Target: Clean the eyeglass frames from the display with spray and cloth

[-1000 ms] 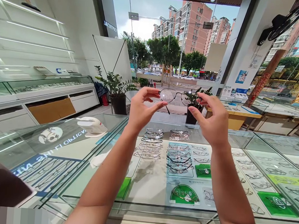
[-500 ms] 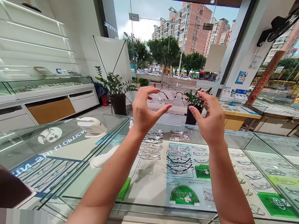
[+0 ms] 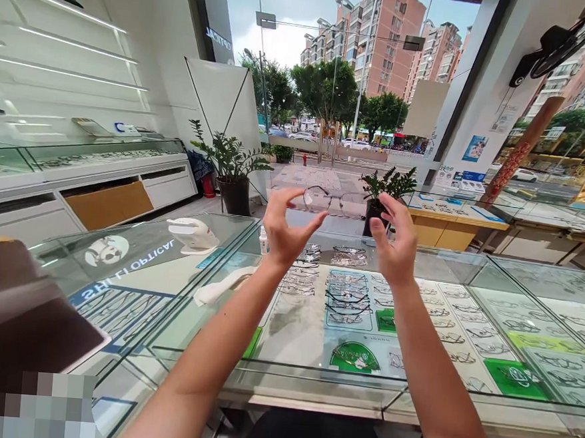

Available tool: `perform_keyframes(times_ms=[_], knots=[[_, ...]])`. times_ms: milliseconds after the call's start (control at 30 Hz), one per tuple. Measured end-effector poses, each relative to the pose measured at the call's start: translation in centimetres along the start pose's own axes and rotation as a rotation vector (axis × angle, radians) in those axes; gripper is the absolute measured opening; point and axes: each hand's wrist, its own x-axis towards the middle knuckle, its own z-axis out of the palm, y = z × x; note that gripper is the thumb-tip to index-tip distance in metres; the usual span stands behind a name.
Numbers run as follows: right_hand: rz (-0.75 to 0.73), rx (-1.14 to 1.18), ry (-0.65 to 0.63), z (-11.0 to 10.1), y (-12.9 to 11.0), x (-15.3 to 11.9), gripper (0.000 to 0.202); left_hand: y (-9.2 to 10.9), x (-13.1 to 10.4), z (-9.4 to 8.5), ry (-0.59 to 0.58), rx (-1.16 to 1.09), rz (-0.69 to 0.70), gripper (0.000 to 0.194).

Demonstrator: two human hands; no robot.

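A pair of thin-rimmed glasses hangs in the air above the glass display counter. My left hand has its fingers at the left end of the frame, the thumb stretched out below the lens. To the right, my right hand is raised with fingers and thumb spread, close to the other end of the glasses; a gap shows between it and the lens. Beneath both arms, rows of eyeglasses lie inside the counter.
A white cloth-like object and a white device rest on the counter at left. Potted plants stand beyond it. A dark brown object fills the lower left, near a pixelated patch. A wall fan hangs upper right.
The view has tilted down slightly. Both hands and the glasses appear a little lower; my right hand's fingers have come away from the right end of the glasses.
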Motion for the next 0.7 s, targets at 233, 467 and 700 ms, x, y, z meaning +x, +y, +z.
perform_keyframes(times_ms=[233,467,700], knots=[[0.204,0.033,0.041,1.9,5.3,-7.0,0.038,-2.3,-7.0,-1.6,-0.073,0.06,0.065,0.059],[0.291,0.059,-0.031,3.0,6.7,-9.4,0.036,-3.1,-10.4,-0.5,-0.161,-0.01,0.025,0.059],[0.42,0.114,0.017,3.6,6.8,-9.8,0.038,-2.6,-11.0,-0.8,-0.161,0.01,-0.011,0.058]])
